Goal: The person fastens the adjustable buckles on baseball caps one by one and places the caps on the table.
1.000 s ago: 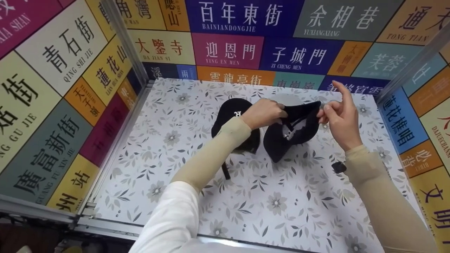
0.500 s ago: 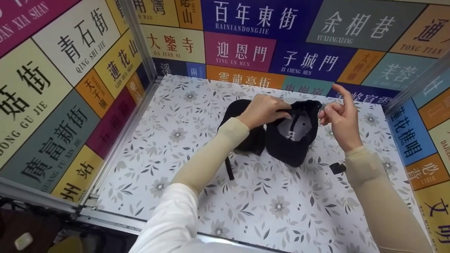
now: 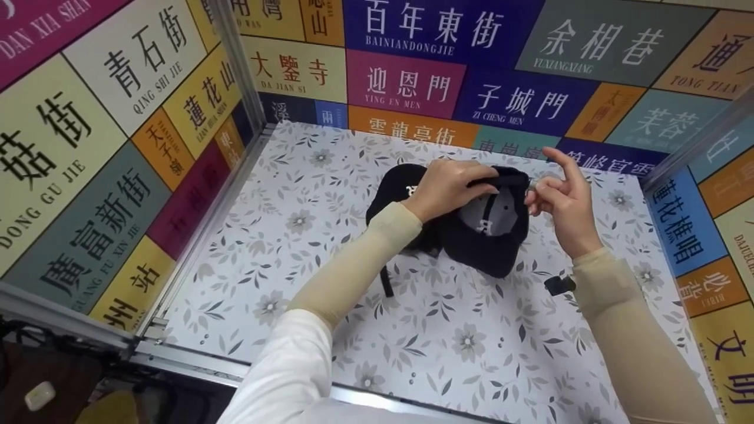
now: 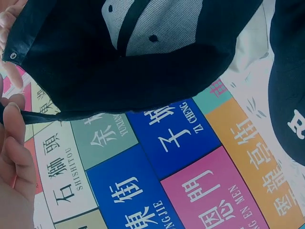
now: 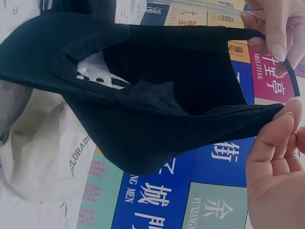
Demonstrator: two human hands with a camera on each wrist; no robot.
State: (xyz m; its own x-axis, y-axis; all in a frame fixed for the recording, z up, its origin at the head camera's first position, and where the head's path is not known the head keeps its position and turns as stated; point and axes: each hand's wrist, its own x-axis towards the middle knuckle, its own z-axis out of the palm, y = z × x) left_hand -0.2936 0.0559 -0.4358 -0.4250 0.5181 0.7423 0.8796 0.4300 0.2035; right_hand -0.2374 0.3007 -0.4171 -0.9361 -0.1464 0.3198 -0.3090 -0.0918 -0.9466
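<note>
Both hands hold a black baseball cap (image 3: 480,253) above the table, its grey lining and the back of a white letter showing inside. The left hand (image 3: 450,187) pinches the cap's rear strap on one side; in the right wrist view its thumb and fingers close on the thin strap (image 5: 294,78). At the other side, the right hand (image 3: 566,206) pinches the cap's back edge, index finger raised. A metal snap (image 4: 13,56) shows near the right fingers in the left wrist view. A second black cap (image 3: 392,188) with a white letter lies left, partly behind the left forearm.
A cream cap (image 5: 43,143) with dark lettering lies behind the held cap. The second cap's black strap (image 3: 386,281) trails on the floral tabletop (image 3: 412,347). Panels with street names, such as a blue one (image 3: 436,26), wall in the table's back and sides.
Over the last second the held cap turned, so its brim hangs lower and its inside faces the head camera more. Both hands keep their hold, and the right hand moved slightly left.
</note>
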